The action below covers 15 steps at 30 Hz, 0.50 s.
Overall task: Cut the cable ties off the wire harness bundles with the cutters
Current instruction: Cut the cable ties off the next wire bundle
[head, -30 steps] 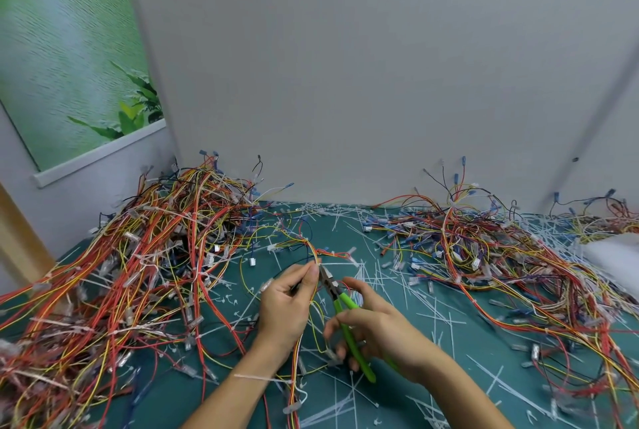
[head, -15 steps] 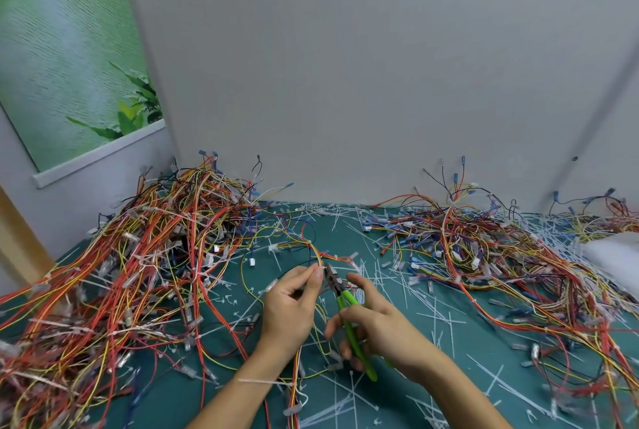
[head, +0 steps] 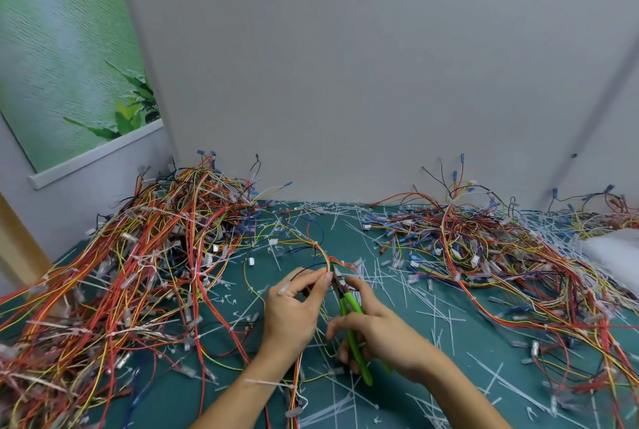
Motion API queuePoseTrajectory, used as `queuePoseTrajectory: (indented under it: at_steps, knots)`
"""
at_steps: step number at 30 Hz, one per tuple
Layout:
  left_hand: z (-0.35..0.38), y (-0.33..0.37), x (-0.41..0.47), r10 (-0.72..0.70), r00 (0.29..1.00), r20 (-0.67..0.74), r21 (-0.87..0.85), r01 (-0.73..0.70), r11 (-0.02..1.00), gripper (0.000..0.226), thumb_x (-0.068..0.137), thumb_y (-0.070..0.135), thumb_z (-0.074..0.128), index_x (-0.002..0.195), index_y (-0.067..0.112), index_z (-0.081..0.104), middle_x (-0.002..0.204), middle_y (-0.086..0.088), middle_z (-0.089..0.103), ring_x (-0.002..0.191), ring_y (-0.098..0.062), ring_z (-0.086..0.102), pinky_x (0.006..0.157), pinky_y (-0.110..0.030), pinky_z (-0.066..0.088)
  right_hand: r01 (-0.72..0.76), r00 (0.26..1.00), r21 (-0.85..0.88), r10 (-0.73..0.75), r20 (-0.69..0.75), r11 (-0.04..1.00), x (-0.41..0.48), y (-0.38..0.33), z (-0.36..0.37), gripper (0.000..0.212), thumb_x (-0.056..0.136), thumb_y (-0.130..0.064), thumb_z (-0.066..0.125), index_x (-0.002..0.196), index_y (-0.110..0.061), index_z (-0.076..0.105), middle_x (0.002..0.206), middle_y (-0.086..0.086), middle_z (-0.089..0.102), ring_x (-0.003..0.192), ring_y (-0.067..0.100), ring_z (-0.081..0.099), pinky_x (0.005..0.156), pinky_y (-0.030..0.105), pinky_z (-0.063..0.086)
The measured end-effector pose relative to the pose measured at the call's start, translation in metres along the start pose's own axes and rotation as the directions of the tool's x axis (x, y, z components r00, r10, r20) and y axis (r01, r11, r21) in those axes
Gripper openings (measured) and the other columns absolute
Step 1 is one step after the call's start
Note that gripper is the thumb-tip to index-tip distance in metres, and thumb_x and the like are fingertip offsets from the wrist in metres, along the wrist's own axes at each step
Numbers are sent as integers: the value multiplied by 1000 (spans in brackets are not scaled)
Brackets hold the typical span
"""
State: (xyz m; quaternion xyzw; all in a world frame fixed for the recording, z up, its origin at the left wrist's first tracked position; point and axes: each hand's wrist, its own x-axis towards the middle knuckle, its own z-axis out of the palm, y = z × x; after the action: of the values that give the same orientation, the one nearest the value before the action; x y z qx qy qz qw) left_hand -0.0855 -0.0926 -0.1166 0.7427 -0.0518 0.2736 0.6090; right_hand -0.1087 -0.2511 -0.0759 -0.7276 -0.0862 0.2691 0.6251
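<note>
My left hand [head: 294,307] pinches a thin bundle of red, yellow and orange wires [head: 320,250] between thumb and fingertips, just above the green mat. My right hand [head: 377,332] grips the green-handled cutters [head: 351,321], whose jaws point up and touch the bundle right beside my left fingertips. Whether a cable tie sits between the jaws is hidden by my fingers. The bundle runs down under my left wrist toward the front edge.
A large tangle of wire harnesses [head: 131,273] fills the left of the green mat [head: 460,352]; another pile [head: 484,249] spreads along the back right. Cut white cable ties [head: 422,297] litter the mat. A white object [head: 612,252] lies at the far right. Grey walls stand behind.
Both hands have shifted slightly toward me and to the right, keeping the cutter jaws at the bundle. My left fingers have drawn closer to the jaws.
</note>
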Motion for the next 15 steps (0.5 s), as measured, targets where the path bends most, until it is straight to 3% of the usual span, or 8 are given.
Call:
queuePoseTrajectory:
  at_steps: [6,10,15]
  knots:
    - [1,2,-1,42,999,0,-17,-42,999,21,88,8,75,91,29,79,80,5,73,78,-12,69,74,-15,50,28,1000,44,-28,1,999,2,3,-3,58,104,-9,47,150,-35,24,87,11,71,60,29,59,49,31,48]
    - [0,2,-1,40,999,13,-29,-40,999,16,89,8,75,94,22,81,83,2,74,84,-15,70,77,-16,51,39,999,96,-41,18,995,1,2,-5,42,107,-12,45,139,-37,37,82,10,68,55,27,56,49,31,45]
    - [-1,3,0,53,998,36,-12,-53,999,12,89,9,74,97,15,81,86,1,74,87,-18,70,79,-17,51,8,997,186,-23,76,983,0,0,-9,41,106,-9,44,136,-36,45,84,16,64,54,26,52,48,30,44]
